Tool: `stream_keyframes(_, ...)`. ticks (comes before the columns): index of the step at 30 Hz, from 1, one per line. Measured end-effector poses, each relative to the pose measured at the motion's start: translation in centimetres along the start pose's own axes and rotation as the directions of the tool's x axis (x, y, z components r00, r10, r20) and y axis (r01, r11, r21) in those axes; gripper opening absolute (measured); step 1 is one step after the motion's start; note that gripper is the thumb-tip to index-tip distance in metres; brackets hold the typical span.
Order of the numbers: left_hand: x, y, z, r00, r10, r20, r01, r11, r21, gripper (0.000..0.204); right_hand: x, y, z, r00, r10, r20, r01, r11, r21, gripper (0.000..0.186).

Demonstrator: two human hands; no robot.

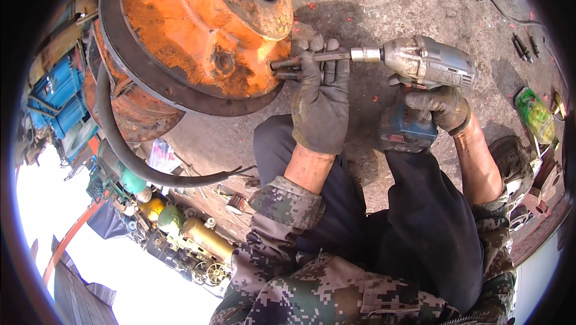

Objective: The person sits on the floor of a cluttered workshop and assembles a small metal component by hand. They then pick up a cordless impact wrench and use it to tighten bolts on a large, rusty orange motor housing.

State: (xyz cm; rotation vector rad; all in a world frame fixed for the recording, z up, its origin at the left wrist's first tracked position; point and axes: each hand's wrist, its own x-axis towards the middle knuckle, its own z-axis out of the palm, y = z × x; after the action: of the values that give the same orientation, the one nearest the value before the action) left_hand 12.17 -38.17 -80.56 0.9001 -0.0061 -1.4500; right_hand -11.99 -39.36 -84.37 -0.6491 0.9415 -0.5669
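Note:
A rusty orange metal housing (198, 37) with a dark flange lies at the upper left, two threaded studs (285, 63) jutting from its right side. My gloved left hand (318, 100) is beside the studs, its fingers curled round a metal rod (339, 56) that runs to the socket (365, 54) of a silver-headed cordless impact wrench (429, 61). The wrench's handle is gripped in my gloved right hand (438, 106), with its blue battery below. Whether the rod's far end is seated on a stud is hard to tell behind my fingers.
A thick black hose (129, 158) curves along the left. Cluttered machinery, cylinders (204, 237) and blue parts (54, 100) line the left side. Loose bolts (521, 47), a green-yellow object (534, 115) and a cable (504, 7) lie at the right. My legs are folded below the hands.

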Motion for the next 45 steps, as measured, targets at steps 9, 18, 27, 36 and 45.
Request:
stream_keyframes(9, 0.3, -0.2, -0.2, 0.999, 0.033, 0.002, -0.033, 0.998, 0.045, 0.045, 0.6, -1.1, -0.4, 1.0, -0.005, 0.007, 0.005, 0.993, -0.115, 0.035)
stream_keyframes(18, -0.2, -0.3, 0.4, 0.999, -0.003, -0.042, 0.003, 1.0, -0.01, 0.042, 1.2, -2.4, -1.2, 0.978, 0.207, 0.0, -0.206, 0.974, -0.094, 0.025)
stream_keyframes(27, -0.4, -0.3, -0.6, 0.998, -0.061, -0.015, 0.06, 0.996, -0.067, 0.042, 1.8, -2.7, -1.1, 0.98, 0.198, 0.011, -0.197, 0.979, -0.059, 0.025)
stream_keyframes(36, -0.5, -0.3, -0.3, 0.997, -0.076, 0.009, 0.076, 0.996, -0.045, 0.042, 2.4, -3.0, -0.7, 0.979, 0.196, 0.05, -0.192, 0.978, -0.085, 0.028)
stream_keyframes(45, -0.5, -0.3, -1.0, 0.996, -0.087, 0.036, 0.089, 0.994, -0.066, 0.039, 3.0, -2.2, -0.9, 0.975, 0.201, 0.094, -0.194, 0.978, -0.075, 0.032)
